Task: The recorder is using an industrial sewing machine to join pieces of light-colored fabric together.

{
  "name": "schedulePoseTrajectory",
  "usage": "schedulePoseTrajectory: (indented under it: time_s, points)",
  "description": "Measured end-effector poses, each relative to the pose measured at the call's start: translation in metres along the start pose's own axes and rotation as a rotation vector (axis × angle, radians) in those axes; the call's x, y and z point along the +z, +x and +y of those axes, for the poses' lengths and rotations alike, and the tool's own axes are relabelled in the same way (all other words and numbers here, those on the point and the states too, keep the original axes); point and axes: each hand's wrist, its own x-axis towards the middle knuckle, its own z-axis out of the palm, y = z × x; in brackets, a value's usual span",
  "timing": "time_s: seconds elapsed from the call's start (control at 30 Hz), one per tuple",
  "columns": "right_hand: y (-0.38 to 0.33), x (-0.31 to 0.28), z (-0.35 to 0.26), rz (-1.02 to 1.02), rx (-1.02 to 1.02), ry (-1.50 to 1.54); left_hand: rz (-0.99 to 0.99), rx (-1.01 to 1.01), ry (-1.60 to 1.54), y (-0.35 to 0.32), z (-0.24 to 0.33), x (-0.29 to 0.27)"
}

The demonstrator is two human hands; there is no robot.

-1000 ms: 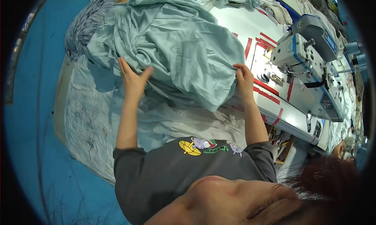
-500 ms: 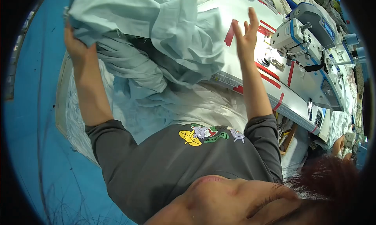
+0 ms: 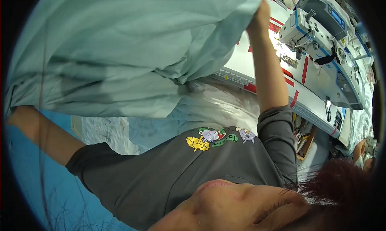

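**Pale green sheet held up, spread between both arms**

The pale green fabric sheet (image 3: 120,50) fills the upper left and centre of the view, raised above the work surface and hanging in broad folds. Its lower edge droops in front of the person's chest, over a heap of white cloth (image 3: 217,106) lying below it.

Right hand (image 3: 261,14): at the sheet's upper right corner, clenched on the fabric edge; the forearm rises straight up from the grey sleeve. The fingers are mostly wrapped in cloth, so the exact grip is hard to read.

Left hand: hidden behind the sheet at the far left. Only the bare forearm shows, running up under the fabric's lower left edge. Whether it grips the sheet cannot be told.

Surroundings: to the right of the raised arm stands a white table (image 3: 309,90) with red stripes and a ruler strip along its near edge. A white and blue sewing machine (image 3: 313,18) sits on it, well apart from the sheet. Blue floor (image 3: 36,178) shows at lower left.
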Motion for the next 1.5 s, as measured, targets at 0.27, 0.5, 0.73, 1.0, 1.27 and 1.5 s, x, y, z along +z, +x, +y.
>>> schedulePoseTrajectory:
  time_s: [0.27, 0.5, 0.73, 1.0, 1.27, 1.5]
  points:
    - [0.049, -0.018, -0.072, 0.16, -0.149, 0.056, 0.224, 0.051, 0.808, 0.164, -0.075, -0.04]
    - [-0.076, -0.032, -0.084, -0.061, 0.244, -0.563, 0.207, 0.135, 0.364, 0.086, -0.117, 0.027]
    - [-0.319, -0.215, -0.198, 0.433, 0.169, -0.279, -0.368, -0.179, 0.33, 0.018, -0.162, 0.156]
    - [-0.494, -0.295, -0.19, 0.782, 0.991, -1.656, -1.233, -0.439, -0.055, -0.29, -0.256, 0.321]
    - [-0.323, -0.101, -0.068, 0.127, 0.516, -1.135, -1.326, -0.23, -0.019, -0.375, -0.255, 0.317]
    - [-0.209, -0.002, 0.069, -0.605, 0.494, -0.938, -1.263, -0.45, -0.031, -0.379, -0.23, 0.304]
